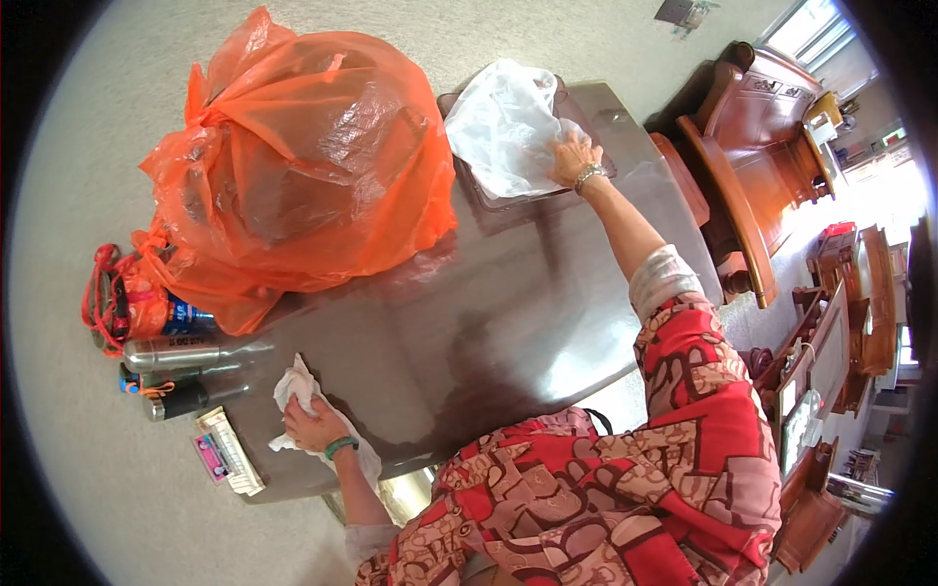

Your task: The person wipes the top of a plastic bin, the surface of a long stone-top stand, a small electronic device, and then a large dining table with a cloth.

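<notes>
My left hand, with a green bracelet at the wrist, grips a crumpled white cloth against the dark, glossy tabletop. Part of the cloth trails below the wrist. Farther out, at the upper right, my right hand wears a metallic wristband. Its fingers hold the edge of a white translucent plastic bag. The bag lies over a dark brown tray, covering most of it. Beside the tray bulges a large knotted orange plastic bag; its contents show only as dark shapes.
At the left table edge stand a steel vacuum flask, a black bottle and a red-corded item. A cream-coloured packet lies nearby. Carved wooden armchair stands past the right edge; more wooden furniture is behind.
</notes>
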{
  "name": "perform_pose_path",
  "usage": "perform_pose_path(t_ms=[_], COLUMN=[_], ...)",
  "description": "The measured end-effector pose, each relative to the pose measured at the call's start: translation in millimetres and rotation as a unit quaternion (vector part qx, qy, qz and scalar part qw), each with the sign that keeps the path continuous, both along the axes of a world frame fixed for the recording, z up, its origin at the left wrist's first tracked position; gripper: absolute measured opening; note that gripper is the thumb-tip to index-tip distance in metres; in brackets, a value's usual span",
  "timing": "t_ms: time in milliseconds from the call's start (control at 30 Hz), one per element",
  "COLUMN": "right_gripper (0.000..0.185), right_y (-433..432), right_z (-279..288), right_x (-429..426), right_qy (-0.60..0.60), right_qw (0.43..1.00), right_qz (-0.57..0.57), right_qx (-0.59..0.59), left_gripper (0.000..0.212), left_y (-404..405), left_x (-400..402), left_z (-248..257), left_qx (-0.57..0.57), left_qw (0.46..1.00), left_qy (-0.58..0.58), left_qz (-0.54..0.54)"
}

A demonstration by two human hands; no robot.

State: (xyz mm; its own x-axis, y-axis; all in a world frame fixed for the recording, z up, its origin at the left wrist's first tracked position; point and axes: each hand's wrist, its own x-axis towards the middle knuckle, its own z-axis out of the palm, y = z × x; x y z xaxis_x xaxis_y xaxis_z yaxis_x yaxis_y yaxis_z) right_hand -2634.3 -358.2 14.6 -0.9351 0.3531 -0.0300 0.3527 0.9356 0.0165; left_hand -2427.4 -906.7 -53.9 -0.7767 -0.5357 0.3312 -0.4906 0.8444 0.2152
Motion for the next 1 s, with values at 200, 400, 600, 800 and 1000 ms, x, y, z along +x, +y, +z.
perform_pose_path(t_ms=[200, 400, 600, 800, 1000], right_gripper=[0.032, 0.032, 0.012, 0.009, 0.043], right_y=[42, -5, -77, -192, -346], right_z=[9, 44, 13, -44, 6], right_x=[11, 37, 117, 192, 176], right_qy=[0.007, 0.196, 0.336, 0.123, 0.103], right_qw=[0.998, 0.980, 0.885, 0.844, 0.778], right_qz=[-0.059, 0.017, 0.121, 0.188, 0.433], right_qx=[0.000, -0.007, -0.300, -0.487, -0.443], left_gripper=[0.040, 0.040, 0.037, 0.059, 0.053], left_y=[11, 5, -10, -13, -26], left_x=[-2, 2, -16, -88, -35], left_z=[-1, 1, -6, 6, 32], left_qx=[0.016, -0.017, -0.007, 0.087, 0.251], left_qw=[1.000, 0.999, 0.991, 0.994, 0.910], left_qy=[0.008, 0.044, 0.049, -0.002, 0.240], left_qz=[-0.021, -0.024, -0.126, -0.059, -0.227])
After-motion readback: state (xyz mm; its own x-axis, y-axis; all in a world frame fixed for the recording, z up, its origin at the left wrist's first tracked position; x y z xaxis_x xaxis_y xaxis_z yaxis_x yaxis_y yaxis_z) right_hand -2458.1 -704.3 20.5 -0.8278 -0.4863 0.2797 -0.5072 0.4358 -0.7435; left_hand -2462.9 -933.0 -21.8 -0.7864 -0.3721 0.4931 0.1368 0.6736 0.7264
